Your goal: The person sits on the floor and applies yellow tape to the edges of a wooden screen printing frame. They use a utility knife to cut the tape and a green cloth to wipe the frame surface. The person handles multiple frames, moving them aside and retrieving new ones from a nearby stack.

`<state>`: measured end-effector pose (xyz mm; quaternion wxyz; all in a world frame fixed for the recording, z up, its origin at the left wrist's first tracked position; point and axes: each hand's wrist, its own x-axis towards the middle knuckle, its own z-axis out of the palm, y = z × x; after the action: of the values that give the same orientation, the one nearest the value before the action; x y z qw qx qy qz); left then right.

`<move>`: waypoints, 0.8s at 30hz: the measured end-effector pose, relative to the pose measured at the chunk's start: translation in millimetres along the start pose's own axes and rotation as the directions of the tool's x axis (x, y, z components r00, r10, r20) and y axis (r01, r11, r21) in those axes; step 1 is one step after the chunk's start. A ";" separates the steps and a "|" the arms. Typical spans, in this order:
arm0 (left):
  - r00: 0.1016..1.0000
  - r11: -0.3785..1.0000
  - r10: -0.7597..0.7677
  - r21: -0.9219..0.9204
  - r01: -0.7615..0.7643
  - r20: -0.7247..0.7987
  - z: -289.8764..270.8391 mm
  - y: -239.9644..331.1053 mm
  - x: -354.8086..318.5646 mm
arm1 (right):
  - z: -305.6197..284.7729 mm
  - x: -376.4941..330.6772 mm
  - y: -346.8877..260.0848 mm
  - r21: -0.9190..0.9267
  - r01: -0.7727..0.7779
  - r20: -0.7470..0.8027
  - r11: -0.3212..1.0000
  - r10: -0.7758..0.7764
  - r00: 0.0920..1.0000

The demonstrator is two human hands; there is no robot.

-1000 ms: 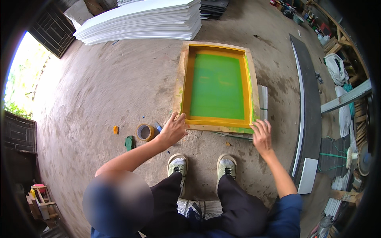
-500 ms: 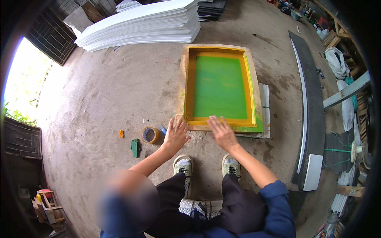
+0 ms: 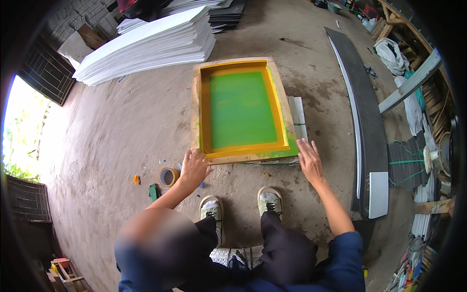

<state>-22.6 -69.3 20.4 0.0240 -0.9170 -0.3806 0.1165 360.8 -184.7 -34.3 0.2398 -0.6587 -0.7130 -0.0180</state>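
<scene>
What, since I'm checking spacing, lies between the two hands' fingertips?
In the head view, the wooden frame's near rail, smeared green near the right hand.

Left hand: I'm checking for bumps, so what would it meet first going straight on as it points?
Most likely the near-left corner of the wooden frame; the left hand looks right at it, though depth is unclear.

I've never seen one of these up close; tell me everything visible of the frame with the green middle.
The frame looks wooden, pale outside, with yellow-orange inner borders around a green panel and green smears at its near right corner. It lies flat, apparently on pale sheets that show at its right. The left hand touches its near left corner; the right hand is at the near right corner, contact unclear.
</scene>
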 end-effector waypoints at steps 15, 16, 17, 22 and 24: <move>0.983 0.344 0.169 -0.931 -0.123 -0.067 23.6 128.7 182.4 | 24.3 7.8 -0.3 0.891 -0.382 0.454 -0.245 0.450 0.769; 0.987 0.333 0.156 -0.939 -0.086 -0.035 15.6 139.3 190.0 | 25.0 6.4 -1.5 0.897 -0.384 0.443 -0.221 0.450 0.775; 0.990 0.322 0.141 -0.946 -0.047 -0.002 8.2 146.5 194.8 | 25.8 5.6 -2.7 0.898 -0.400 0.438 -0.184 0.471 0.765; 0.991 0.359 0.001 -0.925 0.122 0.130 1.3 156.1 196.7 | 27.2 7.5 -4.3 0.892 -0.370 0.451 -0.260 0.458 0.766; 0.998 0.357 -0.032 -0.932 0.066 0.059 1.8 157.7 193.5 | 27.2 7.5 -5.3 0.886 -0.356 0.459 -0.296 0.458 0.761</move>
<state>218.4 -45.1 -40.1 -0.5019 -0.7557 -0.4071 -0.1065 347.0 -169.2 -54.0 0.6527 -0.4600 -0.2004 0.5677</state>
